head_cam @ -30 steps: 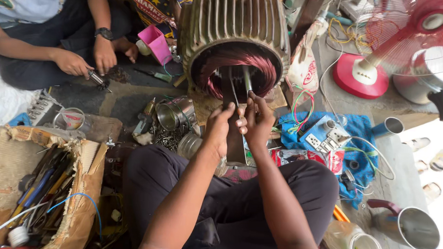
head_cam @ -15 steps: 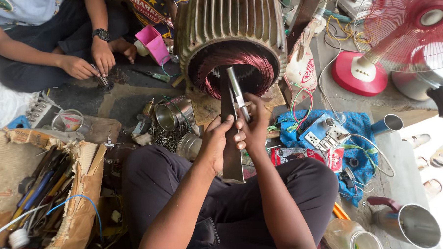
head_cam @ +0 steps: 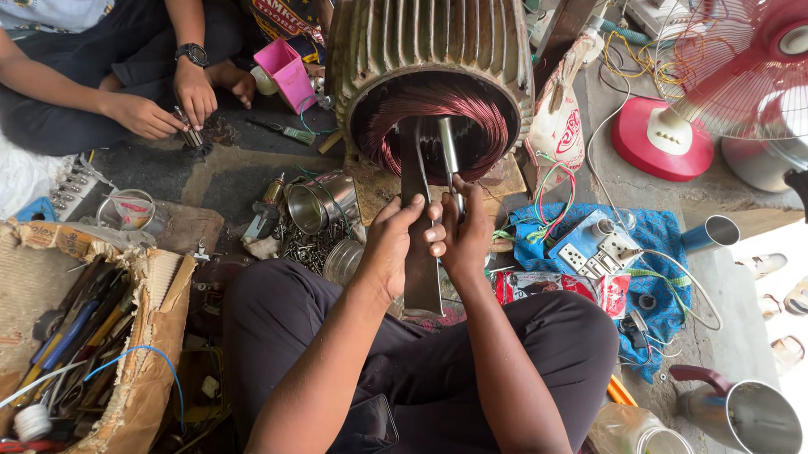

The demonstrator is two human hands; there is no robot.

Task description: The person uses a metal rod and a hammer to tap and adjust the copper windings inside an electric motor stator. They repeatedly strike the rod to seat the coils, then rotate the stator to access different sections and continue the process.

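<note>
Directly before the person, a slim metal rod (head_cam: 448, 157) reaches up into the open mouth of the ribbed motor housing (head_cam: 437, 40), beside the copper windings (head_cam: 479, 122), and its lower end runs into the right hand (head_cam: 464, 242), whose fingers are closed around it. Just left of it, a flat dark metal strip (head_cam: 418, 254) stands upright from the lap into the same opening, and the left hand (head_cam: 390, 244) wraps it, thumb and fingers curled tight against its edge, the two hands nearly touching. Further out, steel cups (head_cam: 320, 202) lie to the left, and a blue cloth (head_cam: 654, 240) with wires lies to the right.
</note>
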